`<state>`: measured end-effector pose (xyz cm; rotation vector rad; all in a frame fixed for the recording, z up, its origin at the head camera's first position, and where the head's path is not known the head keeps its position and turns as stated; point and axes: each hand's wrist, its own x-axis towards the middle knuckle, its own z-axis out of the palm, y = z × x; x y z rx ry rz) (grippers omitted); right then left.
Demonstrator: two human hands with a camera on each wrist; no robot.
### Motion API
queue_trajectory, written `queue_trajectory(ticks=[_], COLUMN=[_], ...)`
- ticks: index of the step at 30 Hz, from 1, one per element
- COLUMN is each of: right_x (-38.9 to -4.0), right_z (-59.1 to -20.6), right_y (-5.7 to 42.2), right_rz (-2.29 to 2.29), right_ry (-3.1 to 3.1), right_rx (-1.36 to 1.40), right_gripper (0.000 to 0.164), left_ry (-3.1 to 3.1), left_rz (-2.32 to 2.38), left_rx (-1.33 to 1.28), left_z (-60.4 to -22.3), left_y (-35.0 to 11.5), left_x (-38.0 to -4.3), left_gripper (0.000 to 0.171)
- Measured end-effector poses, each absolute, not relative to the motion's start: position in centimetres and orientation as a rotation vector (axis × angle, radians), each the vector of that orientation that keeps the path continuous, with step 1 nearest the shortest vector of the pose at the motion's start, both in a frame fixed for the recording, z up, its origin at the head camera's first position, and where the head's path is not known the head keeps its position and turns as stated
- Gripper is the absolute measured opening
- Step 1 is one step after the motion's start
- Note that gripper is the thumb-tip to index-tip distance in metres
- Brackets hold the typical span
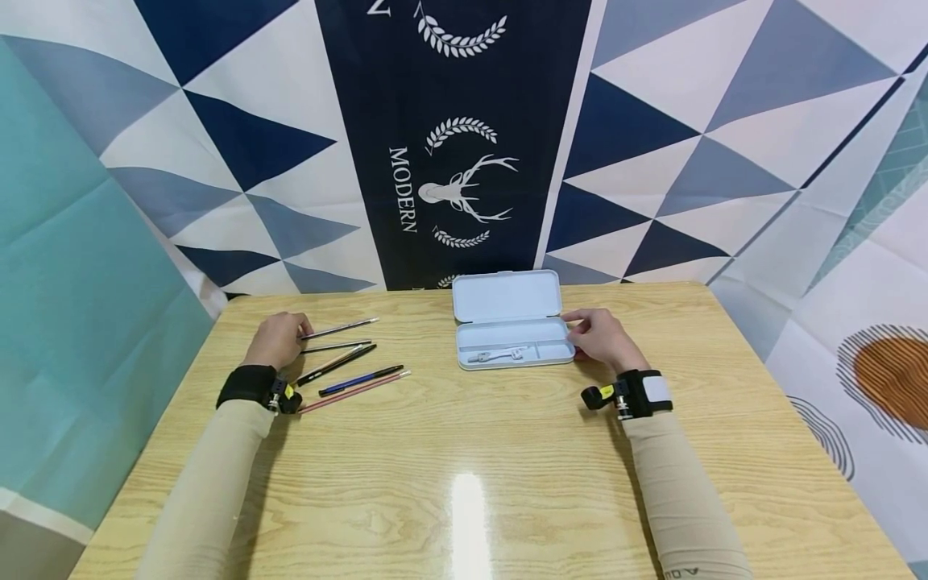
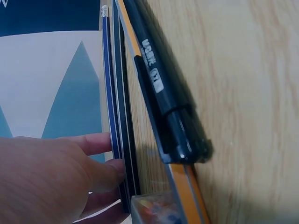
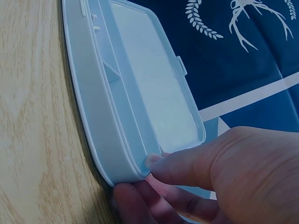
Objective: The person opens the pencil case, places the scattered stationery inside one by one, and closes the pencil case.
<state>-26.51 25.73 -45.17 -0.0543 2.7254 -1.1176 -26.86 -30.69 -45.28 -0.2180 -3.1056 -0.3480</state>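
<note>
At the left of the table, my left hand [image 1: 274, 342] pinches a dark blue pencil [image 2: 108, 74] with a white eraser end, its thumb and fingers around the shaft. A dark striped pencil [image 2: 122, 93] runs right beside it. Nearby lie a black pen [image 1: 337, 365] against an orange-striped pencil [image 2: 188, 191], a blue pen [image 1: 361, 380] and a red pencil [image 1: 355, 392]. My right hand [image 1: 600, 338] grips the right end of a light blue pencil case [image 1: 511, 365], thumb over the inner rim, fingers outside. The case's lid [image 1: 507, 296] stands open.
Inside the case lies a slim white-and-grey item [image 1: 496, 355], left of a small divider [image 3: 111, 72]. A clear-wrapped block [image 2: 154, 207] shows by the pencils in the left wrist view. Behind the wooden table [image 1: 406, 459] hangs a patterned cloth [image 1: 464, 161].
</note>
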Motion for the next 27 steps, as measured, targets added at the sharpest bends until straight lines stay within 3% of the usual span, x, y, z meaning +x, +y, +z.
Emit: queue_trajectory(ticks=[21,27], right_x=[-26.3,-26.3], right_z=[-45.1,-45.0], right_y=[25.7,25.7], right_rz=[-1.122,-1.109], right_ry=[2.720,2.731], right_rx=[-0.064,-0.066], right_gripper=[0.046,0.046], left_ry=[-3.012,-2.998], left_rz=[-0.355,-0.368], left_rx=[-0.315,-0.318], left_z=[-44.4,-43.0], left_y=[-30.3,-29.4], left_x=[-26.9,-26.7], left_gripper=[0.010,0.018])
